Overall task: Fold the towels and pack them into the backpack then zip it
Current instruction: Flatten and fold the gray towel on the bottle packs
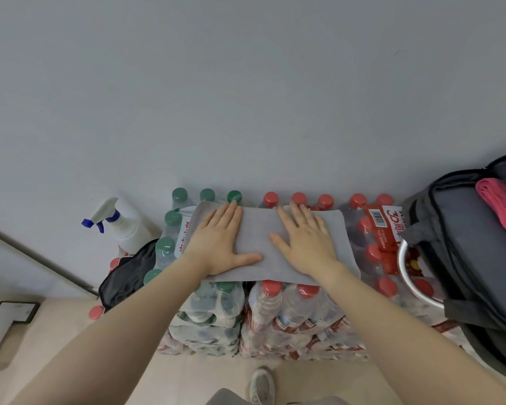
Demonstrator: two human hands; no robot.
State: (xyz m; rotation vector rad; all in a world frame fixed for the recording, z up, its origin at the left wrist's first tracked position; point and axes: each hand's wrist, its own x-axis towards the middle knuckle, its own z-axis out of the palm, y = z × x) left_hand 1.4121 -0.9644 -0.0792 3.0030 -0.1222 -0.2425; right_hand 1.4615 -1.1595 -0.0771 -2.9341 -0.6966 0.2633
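Note:
A grey towel (263, 229) lies folded into a long strip on top of shrink-wrapped packs of water bottles. My left hand (219, 244) presses flat on its left half, fingers straight. My right hand (307, 244) presses flat on its right half, fingers spread. At the right stands a grey backpack (462, 244), its top unzipped. A folded pink towel (500, 206) sticks out of the opening.
Green-capped bottles (165, 247) and red-capped bottles (272, 287) are stacked in packs against the wall. A white spray bottle (120, 223) and a black cloth (126, 276) sit to the left. A metal bowl rim (406, 276) shows beside the backpack. My shoe (262, 385) is on the floor below.

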